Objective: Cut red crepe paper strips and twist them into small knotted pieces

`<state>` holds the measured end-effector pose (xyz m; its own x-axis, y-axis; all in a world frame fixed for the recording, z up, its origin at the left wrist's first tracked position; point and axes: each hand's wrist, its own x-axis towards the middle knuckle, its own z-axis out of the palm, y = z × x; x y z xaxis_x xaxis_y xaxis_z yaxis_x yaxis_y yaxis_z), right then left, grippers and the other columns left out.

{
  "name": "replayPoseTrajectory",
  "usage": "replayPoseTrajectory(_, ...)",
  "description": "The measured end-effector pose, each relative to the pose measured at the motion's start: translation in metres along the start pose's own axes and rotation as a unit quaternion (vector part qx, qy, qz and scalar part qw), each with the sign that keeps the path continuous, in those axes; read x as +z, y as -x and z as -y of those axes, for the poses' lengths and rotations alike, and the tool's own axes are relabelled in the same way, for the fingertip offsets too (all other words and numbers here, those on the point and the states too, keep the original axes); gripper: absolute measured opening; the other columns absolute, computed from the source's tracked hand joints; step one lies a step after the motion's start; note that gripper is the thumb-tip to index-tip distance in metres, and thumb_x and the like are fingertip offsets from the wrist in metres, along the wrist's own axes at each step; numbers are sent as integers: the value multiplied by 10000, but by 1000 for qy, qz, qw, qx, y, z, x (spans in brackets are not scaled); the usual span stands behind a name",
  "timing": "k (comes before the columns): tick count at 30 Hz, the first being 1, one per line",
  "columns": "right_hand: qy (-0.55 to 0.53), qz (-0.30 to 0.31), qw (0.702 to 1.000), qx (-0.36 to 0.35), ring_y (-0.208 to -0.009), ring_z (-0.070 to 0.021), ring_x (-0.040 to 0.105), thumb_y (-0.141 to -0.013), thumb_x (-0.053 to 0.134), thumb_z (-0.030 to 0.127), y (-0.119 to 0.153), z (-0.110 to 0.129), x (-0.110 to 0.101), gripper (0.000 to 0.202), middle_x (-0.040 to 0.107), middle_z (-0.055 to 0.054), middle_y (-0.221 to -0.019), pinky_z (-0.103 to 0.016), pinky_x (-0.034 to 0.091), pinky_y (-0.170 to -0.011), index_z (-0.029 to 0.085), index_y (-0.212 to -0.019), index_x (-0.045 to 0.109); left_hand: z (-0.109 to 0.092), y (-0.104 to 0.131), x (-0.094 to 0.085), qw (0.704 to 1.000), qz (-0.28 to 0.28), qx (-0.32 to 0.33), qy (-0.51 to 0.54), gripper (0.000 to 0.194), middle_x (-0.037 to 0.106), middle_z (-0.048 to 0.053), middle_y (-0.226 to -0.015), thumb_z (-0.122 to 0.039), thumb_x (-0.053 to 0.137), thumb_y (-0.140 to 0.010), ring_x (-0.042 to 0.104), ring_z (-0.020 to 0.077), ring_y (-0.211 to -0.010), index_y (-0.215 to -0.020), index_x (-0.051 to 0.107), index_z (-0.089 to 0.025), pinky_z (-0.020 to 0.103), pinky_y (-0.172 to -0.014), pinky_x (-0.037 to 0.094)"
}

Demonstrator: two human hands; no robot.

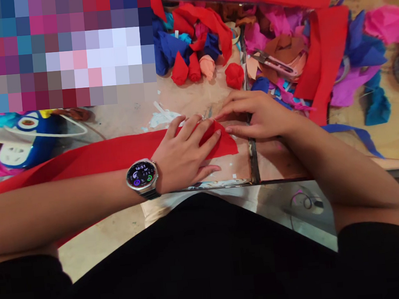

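Note:
A long strip of red cloth or crepe-like paper [117, 152] lies across the table, with its curved end under my hands. My left hand [186, 150], wearing a watch [142, 176] on the wrist, is pressed flat on the strip with its fingers spread. At the strip's far right edge, the fingertips and thumb of my right hand [257, 115] touch the red material. That hand's thumb and forefinger are apart, and red shows between them. A small greyish bit near the fingertips is too unclear to name.
Several rolled red and peach rosettes [234, 75] sit beyond my hands. A pink-handled cutter or snips [277, 64] lies among coloured scraps to the right. Red strips [328, 52] hang nearby. At left stands a blue-and-white power socket [22, 140] with a cable.

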<state>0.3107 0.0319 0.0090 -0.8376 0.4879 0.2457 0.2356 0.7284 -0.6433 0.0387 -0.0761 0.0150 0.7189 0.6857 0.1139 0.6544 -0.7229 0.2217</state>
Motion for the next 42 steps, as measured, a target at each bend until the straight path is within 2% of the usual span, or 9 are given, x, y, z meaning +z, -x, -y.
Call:
replayPoseTrajectory(8,-5,-2,1000,9,-1040,-236,726,-1012,705,563,0,0,1,407,775,-77,-1183,-376,567,-932,269,-1279,795,0,0,-1,1000,5,2,5,729,493,248,-1651,-575,601,-1029,407,483,-1541,-1619,519,-155,680,-1248,311)
replayPoseTrajectory(17,-23,-6,1000,2,-962,-216,722,-989,741,519,2,-5,3,299,770,-56,-1095,-358,576,-877,271,-1129,831,1,-1,0,1000,9,3,1,740,485,245,-1665,-597,589,-1031,395,483,-1554,-1622,518,-158,669,-1250,318)
replayPoseTrajectory(32,-33,-15,999,-4,-978,-217,732,-985,755,496,2,-5,6,296,789,-53,-1102,-355,575,-891,277,-1169,830,4,1,9,1000,-10,-1,9,729,340,182,-1791,-644,588,-1030,304,469,-1644,-1626,525,-231,639,-1290,273)
replayPoseTrajectory(42,-11,-17,1000,0,-953,-196,725,-989,746,465,2,-3,5,252,781,-38,-1078,-330,561,-868,270,-1129,824,0,0,-2,1000,-5,-8,16,614,363,201,-1776,-563,608,-1034,336,482,-1628,-1510,611,-176,649,-1281,288)
